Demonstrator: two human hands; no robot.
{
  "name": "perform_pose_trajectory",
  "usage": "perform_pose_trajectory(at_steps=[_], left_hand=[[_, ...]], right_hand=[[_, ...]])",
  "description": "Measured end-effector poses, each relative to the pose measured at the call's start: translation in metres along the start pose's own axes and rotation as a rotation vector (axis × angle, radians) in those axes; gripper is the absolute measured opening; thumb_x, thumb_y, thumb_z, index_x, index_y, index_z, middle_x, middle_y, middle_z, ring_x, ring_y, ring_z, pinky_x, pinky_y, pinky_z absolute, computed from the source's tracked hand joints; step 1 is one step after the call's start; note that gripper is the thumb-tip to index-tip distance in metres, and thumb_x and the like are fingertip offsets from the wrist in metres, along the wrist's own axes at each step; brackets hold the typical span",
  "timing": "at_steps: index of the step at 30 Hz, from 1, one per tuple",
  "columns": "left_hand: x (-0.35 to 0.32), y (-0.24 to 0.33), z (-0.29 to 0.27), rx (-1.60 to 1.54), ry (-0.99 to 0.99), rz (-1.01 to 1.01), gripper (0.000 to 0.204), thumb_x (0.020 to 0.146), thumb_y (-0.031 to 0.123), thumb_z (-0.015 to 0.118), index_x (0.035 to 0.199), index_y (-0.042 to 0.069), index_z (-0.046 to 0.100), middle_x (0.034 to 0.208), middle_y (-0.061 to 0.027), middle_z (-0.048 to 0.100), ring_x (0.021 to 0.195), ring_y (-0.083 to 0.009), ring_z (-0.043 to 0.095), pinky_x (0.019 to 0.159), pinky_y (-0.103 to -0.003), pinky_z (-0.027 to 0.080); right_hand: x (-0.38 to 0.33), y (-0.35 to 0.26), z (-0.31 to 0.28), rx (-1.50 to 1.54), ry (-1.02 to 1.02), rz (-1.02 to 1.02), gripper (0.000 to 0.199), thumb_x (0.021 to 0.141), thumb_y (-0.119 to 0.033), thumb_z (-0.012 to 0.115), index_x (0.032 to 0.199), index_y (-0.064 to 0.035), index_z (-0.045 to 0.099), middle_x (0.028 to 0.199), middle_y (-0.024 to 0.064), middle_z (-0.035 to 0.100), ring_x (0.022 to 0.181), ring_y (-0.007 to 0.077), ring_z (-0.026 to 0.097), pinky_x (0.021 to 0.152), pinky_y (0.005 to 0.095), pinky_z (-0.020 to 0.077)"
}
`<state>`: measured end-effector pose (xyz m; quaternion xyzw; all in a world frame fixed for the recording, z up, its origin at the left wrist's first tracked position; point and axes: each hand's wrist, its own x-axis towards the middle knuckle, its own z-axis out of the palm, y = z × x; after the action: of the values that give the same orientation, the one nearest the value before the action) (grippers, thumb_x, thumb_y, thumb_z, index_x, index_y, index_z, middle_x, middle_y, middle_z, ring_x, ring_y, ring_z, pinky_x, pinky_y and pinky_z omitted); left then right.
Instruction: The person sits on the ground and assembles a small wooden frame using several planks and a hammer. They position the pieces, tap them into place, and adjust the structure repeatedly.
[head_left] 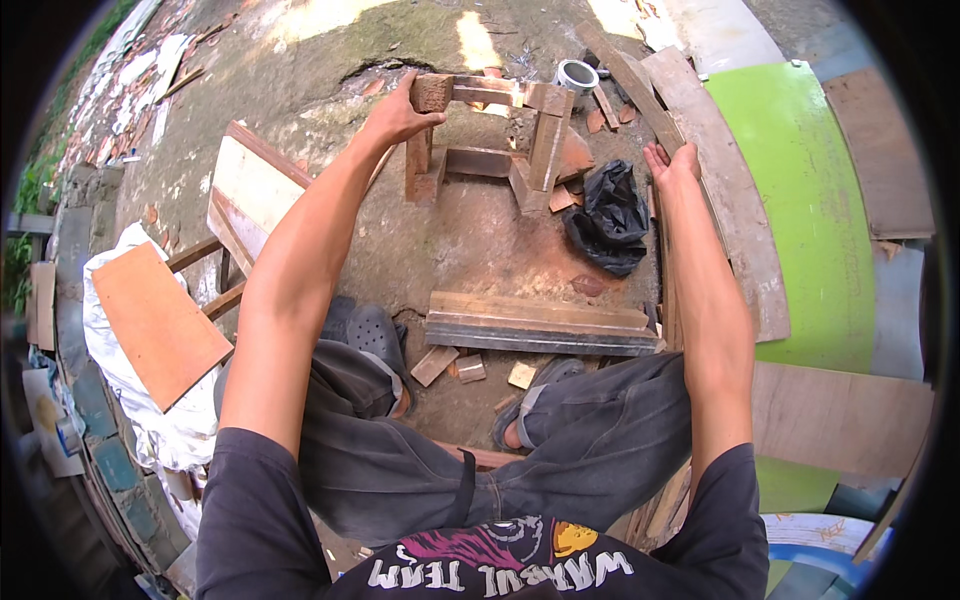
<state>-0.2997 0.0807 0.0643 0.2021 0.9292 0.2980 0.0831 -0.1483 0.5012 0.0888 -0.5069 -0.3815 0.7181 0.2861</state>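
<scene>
Left hand (398,112) is closed around the top corner block of a small wooden frame (487,135), fingers wrapped over the rough brown end piece. The frame stands on bare packed dirt ahead of the person: two upright legs, a top rail across them, a lower rail between, all rough-sawn reddish wood, unfinished.

Right hand (672,162) is open, palm flat, fingers spread a little, resting on the end of a long weathered grey plank (712,190) at the right. It grips nothing.

Just beside the right hand lies one crumpled black plastic bag (608,218), glossy; contents cannot be seen. Behind the frame stands one small round metal tin (576,75), open top, inside unclear.

Near the knees lie stacked long planks (540,322), flat, pale brown with a dark edge, and three small offcut blocks (462,366) in front of them. Two feet in dark sandals sit either side of the blocks.

Left: one flat pale board with a brown rim (252,190), one orange-brown square panel (158,322) lying on white sheeting. Right: one large bright green curved panel (800,200), smooth, and plain plywood sheets near it.
</scene>
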Motion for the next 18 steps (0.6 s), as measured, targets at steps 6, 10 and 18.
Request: perform_pose_trajectory(at_steps=[6, 10, 18], left_hand=[[0.006, -0.005, 0.000, 0.041, -0.019, 0.027, 0.121, 0.065, 0.031, 0.091, 0.155, 0.008, 0.013, 0.134, -0.0264, 0.055, 0.121, -0.0377, 0.056, 0.106, -0.040, 0.042], [0.006, -0.005, -0.006, 0.010, -0.082, 0.005, 0.121, 0.066, 0.030, 0.090, 0.156, 0.010, 0.011, 0.138, -0.0262, 0.051, 0.126, -0.0379, 0.052, 0.109, -0.040, 0.040], [-0.001, 0.000, -0.013, -0.016, -0.141, -0.008, 0.114, 0.070, 0.031, 0.087, 0.156, 0.017, 0.013, 0.144, -0.0255, 0.046, 0.131, -0.0387, 0.048, 0.111, -0.042, 0.038]], right_hand=[[0.014, 0.005, -0.047, -0.493, 0.086, -0.116, 0.048, 0.094, -0.041, 0.051, 0.116, 0.0011, 0.054, 0.087, 0.0189, 0.064, 0.072, 0.0301, 0.068, 0.058, 0.0407, 0.0593], [-0.007, 0.002, -0.061, -0.713, 0.059, -0.232, 0.051, 0.090, -0.042, 0.059, 0.123, -0.0039, 0.048, 0.087, 0.0168, 0.063, 0.070, 0.0271, 0.067, 0.055, 0.0372, 0.0563], [-0.015, -0.016, -0.068, -0.869, -0.043, -0.264, 0.051, 0.091, -0.042, 0.059, 0.124, -0.0087, 0.041, 0.085, 0.0154, 0.062, 0.069, 0.0246, 0.065, 0.056, 0.0378, 0.0557]])
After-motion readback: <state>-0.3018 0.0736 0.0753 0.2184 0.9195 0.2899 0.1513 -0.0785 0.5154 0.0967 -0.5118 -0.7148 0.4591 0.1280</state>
